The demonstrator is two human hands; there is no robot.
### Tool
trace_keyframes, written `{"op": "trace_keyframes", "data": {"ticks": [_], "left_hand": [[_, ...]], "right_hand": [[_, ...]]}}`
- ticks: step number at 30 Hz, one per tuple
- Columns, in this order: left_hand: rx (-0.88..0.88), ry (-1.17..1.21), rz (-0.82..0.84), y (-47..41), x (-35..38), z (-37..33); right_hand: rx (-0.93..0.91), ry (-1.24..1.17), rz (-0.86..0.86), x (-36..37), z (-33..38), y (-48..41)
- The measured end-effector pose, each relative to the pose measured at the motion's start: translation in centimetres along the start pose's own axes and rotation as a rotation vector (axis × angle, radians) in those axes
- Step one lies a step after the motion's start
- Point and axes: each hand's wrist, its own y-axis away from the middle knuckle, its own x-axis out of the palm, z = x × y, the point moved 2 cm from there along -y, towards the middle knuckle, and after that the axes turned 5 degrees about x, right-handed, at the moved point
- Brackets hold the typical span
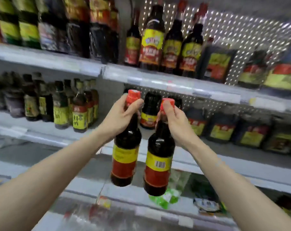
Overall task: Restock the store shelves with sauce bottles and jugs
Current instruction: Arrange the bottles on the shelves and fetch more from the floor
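Clearly unfinished: left grip [123,114] clasps the left bottle [126,154] by its neck, right grip [173,121] the right bottle [158,164]; both hang unplaced before the part-filled shelf [216,147].

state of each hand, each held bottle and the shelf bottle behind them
left hand: grips left bottle by its neck
right hand: grips right bottle by its neck
left bottle: capped, upright, held in air
right bottle: capped, upright, held in air
shelf bottle: standing upright, untouched
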Motion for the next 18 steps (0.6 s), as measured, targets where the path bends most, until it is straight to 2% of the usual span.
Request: {"op": "trace_keyframes", "data": {"ticks": [5, 9, 12, 18], "left_hand": [[0.152, 0.115, 0.009, -6.3, 0.2, -10.5], [0.276, 0.125, -0.016, -9.4, 0.4, -16.4], [0.349, 0.157, -0.006, -11.5, 0.6, -19.3], [0.499, 0.129, -0.093, -15.4, 1.9, -22.3]], "right_hand": [[-0.117, -0.058, -0.181, -5.8, 10.9, -1.4], [-0.199, -0.048, -0.281, -9.2, 16.7, -2.3], [-0.321, -0.020, -0.332, -10.9, 19.9, -3.0], [-0.477, -0.039, -0.424, -13.0, 23.0, -6.2]]}}
